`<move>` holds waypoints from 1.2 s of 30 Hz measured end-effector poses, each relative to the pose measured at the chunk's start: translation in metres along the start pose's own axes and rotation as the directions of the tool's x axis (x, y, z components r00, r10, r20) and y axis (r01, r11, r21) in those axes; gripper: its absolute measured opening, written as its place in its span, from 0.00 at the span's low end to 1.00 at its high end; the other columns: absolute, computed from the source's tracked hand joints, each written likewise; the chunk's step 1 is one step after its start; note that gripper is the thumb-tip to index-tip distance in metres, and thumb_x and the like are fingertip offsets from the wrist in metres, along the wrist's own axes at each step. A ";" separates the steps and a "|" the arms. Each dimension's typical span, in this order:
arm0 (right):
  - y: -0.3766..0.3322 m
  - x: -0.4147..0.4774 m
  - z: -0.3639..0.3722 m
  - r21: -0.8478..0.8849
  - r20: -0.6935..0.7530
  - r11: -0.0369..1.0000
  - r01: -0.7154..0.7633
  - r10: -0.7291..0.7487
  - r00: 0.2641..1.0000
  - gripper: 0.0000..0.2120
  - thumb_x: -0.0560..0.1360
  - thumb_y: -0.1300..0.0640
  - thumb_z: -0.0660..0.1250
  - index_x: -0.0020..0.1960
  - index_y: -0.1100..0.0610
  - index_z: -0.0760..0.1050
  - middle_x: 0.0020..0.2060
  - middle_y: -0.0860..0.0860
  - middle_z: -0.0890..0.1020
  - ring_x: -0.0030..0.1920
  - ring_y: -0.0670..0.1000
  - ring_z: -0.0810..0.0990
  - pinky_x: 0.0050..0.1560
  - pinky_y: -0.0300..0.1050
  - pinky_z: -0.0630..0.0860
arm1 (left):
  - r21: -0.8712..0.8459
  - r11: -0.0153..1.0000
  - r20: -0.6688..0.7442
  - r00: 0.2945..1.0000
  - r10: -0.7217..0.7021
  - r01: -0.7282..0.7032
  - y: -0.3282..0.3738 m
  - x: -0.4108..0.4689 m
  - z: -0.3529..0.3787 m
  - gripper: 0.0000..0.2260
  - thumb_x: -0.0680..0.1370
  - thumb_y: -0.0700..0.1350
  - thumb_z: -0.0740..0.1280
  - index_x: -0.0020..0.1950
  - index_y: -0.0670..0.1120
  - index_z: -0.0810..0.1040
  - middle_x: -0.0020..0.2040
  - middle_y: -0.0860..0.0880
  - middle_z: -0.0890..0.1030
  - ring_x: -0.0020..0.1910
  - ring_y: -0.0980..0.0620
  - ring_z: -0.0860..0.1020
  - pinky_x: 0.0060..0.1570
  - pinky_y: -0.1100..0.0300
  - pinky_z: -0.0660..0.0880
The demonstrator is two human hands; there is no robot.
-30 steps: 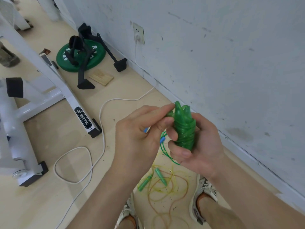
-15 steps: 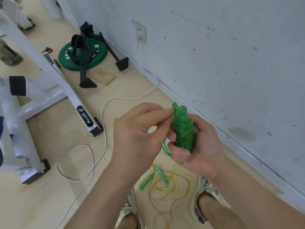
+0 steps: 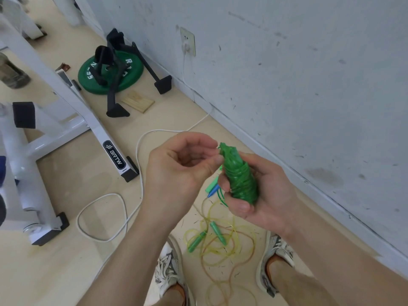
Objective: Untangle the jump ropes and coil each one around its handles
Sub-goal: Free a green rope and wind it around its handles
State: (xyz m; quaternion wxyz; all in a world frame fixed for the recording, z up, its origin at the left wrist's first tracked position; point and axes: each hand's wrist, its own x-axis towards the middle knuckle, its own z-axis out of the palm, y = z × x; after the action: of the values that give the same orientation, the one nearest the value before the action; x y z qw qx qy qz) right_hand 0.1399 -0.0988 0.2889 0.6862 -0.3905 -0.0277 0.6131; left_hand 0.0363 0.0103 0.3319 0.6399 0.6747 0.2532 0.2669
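My right hand [image 3: 265, 195] grips a green jump rope [image 3: 240, 175] coiled tightly around its handles, held upright in front of me. My left hand [image 3: 181, 171] is just left of it, fingers curled, with fingertips and thumb pinching the rope's end at the bundle's top. A short green loop hangs below the bundle. On the floor between my shoes lies a tangle of yellow and brown ropes [image 3: 220, 248] with two green handles [image 3: 195, 240]. A light green and blue handle pair [image 3: 212, 187] shows on the floor between my hands.
The grey wall [image 3: 309, 85] runs along the right. A white cable [image 3: 136, 173] from the outlet [image 3: 187, 41] loops over the floor. A white machine frame [image 3: 97, 131], a green weight plate [image 3: 130, 76], a black stand and a wooden block [image 3: 138, 101] lie to the left.
My left hand has turned palm-up and drawn slightly left off the bundle, fingertips still at its top. The right hand keeps its grip on the bundle, now tilted a little.
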 end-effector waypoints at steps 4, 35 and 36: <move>-0.002 0.000 -0.004 -0.074 0.025 0.997 -0.009 0.011 1.000 0.12 0.72 0.48 0.64 0.40 0.57 0.76 0.29 0.58 0.75 0.17 0.52 0.67 0.23 0.38 0.52 | -0.013 0.998 0.057 0.996 -0.064 0.065 -0.004 0.002 -0.002 0.11 0.69 0.32 0.75 0.48 0.43 0.79 0.36 0.45 0.82 0.36 0.51 0.80 0.40 0.60 0.77; -0.015 -0.002 -0.018 -0.794 -0.115 0.600 0.096 -0.303 0.946 0.04 0.77 0.53 0.68 0.49 0.52 0.80 0.30 0.52 0.78 0.23 0.55 0.74 0.25 0.42 0.68 | 0.171 0.947 -0.033 0.963 -0.269 0.271 -0.024 0.007 0.009 0.07 0.69 0.40 0.76 0.45 0.46 0.82 0.36 0.48 0.85 0.37 0.51 0.84 0.42 0.57 0.79; -0.014 -0.003 -0.018 -0.810 -0.116 0.578 0.092 -0.313 0.943 0.04 0.77 0.52 0.68 0.50 0.50 0.80 0.30 0.50 0.78 0.23 0.55 0.75 0.25 0.41 0.68 | 0.150 0.948 -0.014 0.959 -0.282 0.281 -0.023 0.006 0.008 0.09 0.71 0.38 0.75 0.50 0.46 0.81 0.39 0.48 0.86 0.39 0.50 0.84 0.45 0.54 0.80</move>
State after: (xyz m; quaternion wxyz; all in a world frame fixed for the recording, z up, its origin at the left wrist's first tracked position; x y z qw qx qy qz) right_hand 0.1604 -0.1091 0.2858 0.5042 -0.7213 -0.2567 0.3995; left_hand 0.0459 0.0098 0.3089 0.6196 0.6790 0.3639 0.1503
